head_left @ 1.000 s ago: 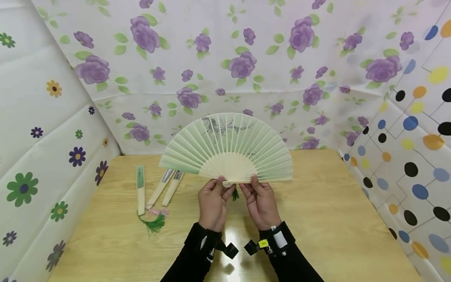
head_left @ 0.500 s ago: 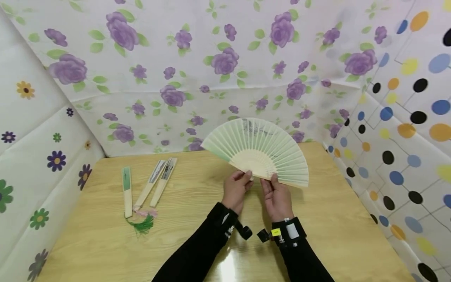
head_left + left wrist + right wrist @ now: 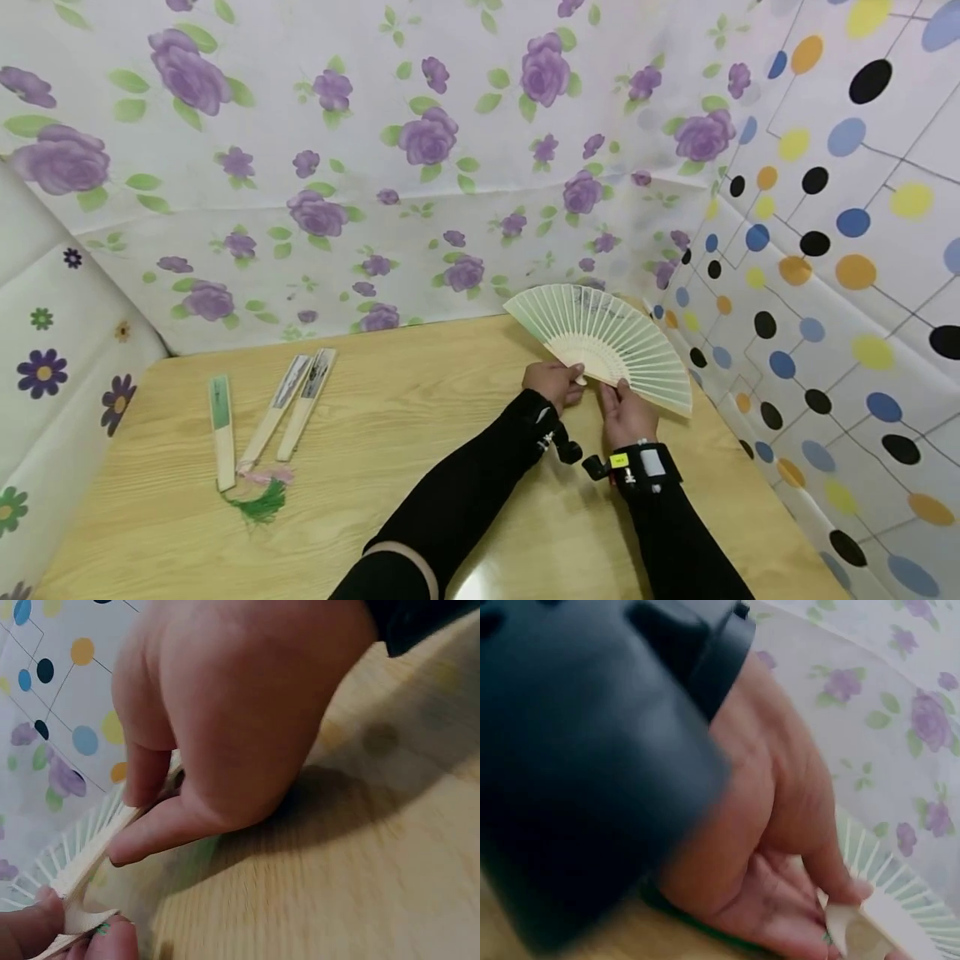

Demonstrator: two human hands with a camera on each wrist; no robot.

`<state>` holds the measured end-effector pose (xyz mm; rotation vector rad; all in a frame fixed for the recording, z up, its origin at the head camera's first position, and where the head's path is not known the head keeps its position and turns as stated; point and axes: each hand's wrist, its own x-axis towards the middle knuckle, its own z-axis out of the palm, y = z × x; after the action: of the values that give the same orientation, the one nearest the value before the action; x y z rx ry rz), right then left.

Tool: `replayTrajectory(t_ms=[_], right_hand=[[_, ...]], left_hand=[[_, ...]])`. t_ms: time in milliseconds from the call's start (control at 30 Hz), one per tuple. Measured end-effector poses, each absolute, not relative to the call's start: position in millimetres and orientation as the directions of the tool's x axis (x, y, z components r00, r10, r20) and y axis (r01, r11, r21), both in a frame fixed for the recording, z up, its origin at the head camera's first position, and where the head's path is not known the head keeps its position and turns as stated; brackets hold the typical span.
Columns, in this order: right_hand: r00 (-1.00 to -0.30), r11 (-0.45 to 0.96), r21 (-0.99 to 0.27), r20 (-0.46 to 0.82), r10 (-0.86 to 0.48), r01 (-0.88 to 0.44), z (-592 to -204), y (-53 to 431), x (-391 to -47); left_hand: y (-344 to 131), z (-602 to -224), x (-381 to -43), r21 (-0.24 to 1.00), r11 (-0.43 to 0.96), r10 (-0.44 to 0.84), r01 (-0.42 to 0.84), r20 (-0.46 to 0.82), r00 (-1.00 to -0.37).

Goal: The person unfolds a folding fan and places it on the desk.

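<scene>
A spread pale-green folding fan (image 3: 615,342) with cream ribs and a dark printed drawing stands out toward the back right of the table. My left hand (image 3: 552,383) pinches its narrow pivot end between thumb and fingers. Along the lower outer rib, my right hand (image 3: 628,417) grips it, thumb on top and fingers underneath. The left wrist view shows the ribs of the fan (image 3: 86,859) with both hands' fingers on them. In the right wrist view, fingers hold the pale pivot end of the fan (image 3: 862,937). Whether the fan touches the tabletop cannot be told.
Several folded fans lie at the left of the wooden table (image 3: 420,417): one green-topped fan (image 3: 221,429) with a green tassel (image 3: 260,502), and two grey-printed ones (image 3: 277,408) (image 3: 307,404) beside a pink tassel (image 3: 266,476). Patterned cloth walls (image 3: 465,208) enclose the back and sides.
Both hands have carried the spread fan rightward and away toward the table's back right, tilting it down to the right. The head view has turned right. The folded fans stay put.
</scene>
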<state>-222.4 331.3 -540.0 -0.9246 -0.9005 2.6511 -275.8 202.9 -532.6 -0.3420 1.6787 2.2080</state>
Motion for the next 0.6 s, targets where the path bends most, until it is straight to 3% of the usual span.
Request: replayTrajectory(t_ms=[300, 600], right_hand=[[-0.730, -0.847, -0.531, -0.580, 0.360, 0.004, -529.4, 345.9, -234.4], [-0.703, -0.858, -0.511, -0.595, 0.390, -0.044, -526.9, 349.9, -238.3]], left_hand=[[225.2, -527.4, -294.7, 0.861, -0.053, 0.053, -0.506, -0.504, -0.862], [232.2, -526.2, -296.6, 0.874, -0.038, 0.033, -0.485, -0.484, -0.874]])
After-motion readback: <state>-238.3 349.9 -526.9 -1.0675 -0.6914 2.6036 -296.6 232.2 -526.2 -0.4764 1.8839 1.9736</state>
